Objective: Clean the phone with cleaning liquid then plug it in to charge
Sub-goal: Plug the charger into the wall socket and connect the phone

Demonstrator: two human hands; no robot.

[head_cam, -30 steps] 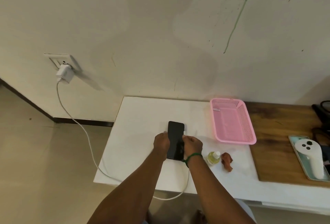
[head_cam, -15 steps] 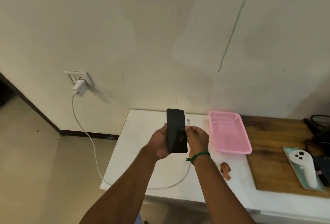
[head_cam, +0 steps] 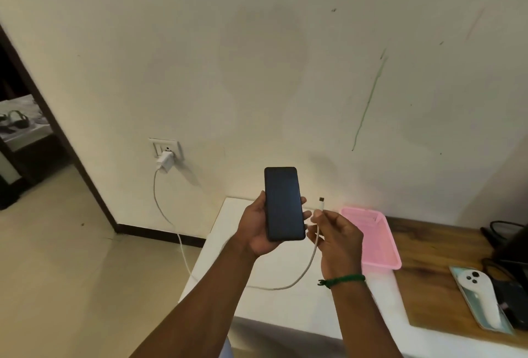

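A black phone (head_cam: 283, 203) with a dark screen is held upright above the white table (head_cam: 285, 306) in my left hand (head_cam: 258, 229). Just right of it, my right hand (head_cam: 337, 240) pinches a white charging cable (head_cam: 300, 274) near its end. The cable's plug (head_cam: 322, 200) points up, a short gap from the phone's right edge. From there the cable loops down and left to a white charger (head_cam: 165, 161) in a wall socket (head_cam: 164, 148). The cleaning liquid bottle and the cloth are hidden behind my right arm.
A pink plastic basket (head_cam: 383, 240) stands on the table behind my right hand. On the wooden surface (head_cam: 434, 280) at the right lie a white controller (head_cam: 480, 297) on a teal tray and dark items. A doorway (head_cam: 25, 140) opens at the far left.
Both hands lifted the phone off the table and raised it. My right hand came away from the phone's edge with the cable plug. The view tilted up and turned left.
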